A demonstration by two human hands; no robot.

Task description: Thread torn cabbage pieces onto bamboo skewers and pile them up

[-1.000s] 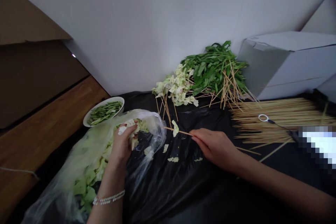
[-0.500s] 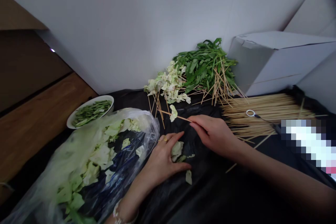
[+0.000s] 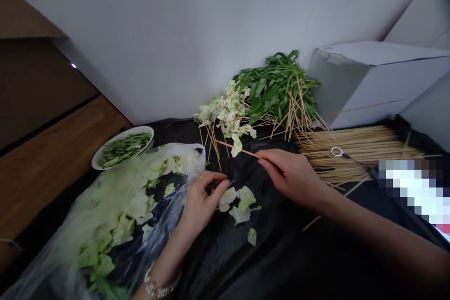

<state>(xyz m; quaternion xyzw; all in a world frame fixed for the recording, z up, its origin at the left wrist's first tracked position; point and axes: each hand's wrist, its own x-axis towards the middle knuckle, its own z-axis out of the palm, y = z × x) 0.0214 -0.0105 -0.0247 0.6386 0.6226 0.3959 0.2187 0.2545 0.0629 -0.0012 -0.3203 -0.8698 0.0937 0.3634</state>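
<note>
My right hand pinches a wooden skewer that points left, with one piece of cabbage threaded on it. Lower left of it, my left hand is at the edge of a clear plastic bag, thumb and fingers drawn together; what they hold, if anything, is hidden. Several loose cabbage pieces lie on the black sheet just right of my left hand. More cabbage leaves are in the bag.
A white bowl of green beans stands back left. Skewered cabbage and leafy greens are piled by the wall. Many bare skewers and a metal ring lie right, before a white box.
My left hand has moved left from the loose cabbage to the bag's edge, its spread fingers now drawn together. My right hand and the skewer have shifted slightly right.
</note>
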